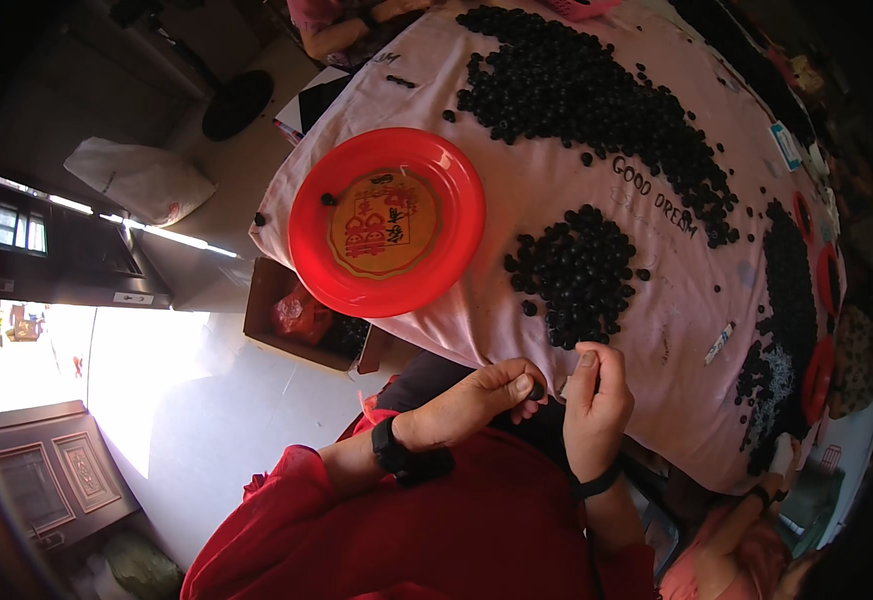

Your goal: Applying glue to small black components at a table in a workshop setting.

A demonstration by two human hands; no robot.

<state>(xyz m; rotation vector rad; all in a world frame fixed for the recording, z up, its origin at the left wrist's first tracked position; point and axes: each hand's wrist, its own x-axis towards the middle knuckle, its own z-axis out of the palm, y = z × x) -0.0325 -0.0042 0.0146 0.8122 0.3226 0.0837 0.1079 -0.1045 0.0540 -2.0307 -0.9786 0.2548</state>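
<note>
My left hand (487, 396) is at the table's near edge, its thumb and fingers closed on a small black round piece (538, 391). Just to its right, my right hand (598, 405) is raised with thumb and forefinger pinched together. Whatever it holds, if anything, is too small to make out. Beyond my hands lies a small pile of black round pieces (579, 268) on the pink cloth (447, 345). To the left of this pile rests a red round plate (309, 235) with a printed yellow centre and one black piece on it.
A larger heap of black pieces (577, 90) stretches across the far side. Another dark heap (789, 275) runs along the right, beside red plates (819, 380). Below the left edge stands a cardboard box (302, 352). Other people's arms show at the far side (332, 38) and lower right (732, 530).
</note>
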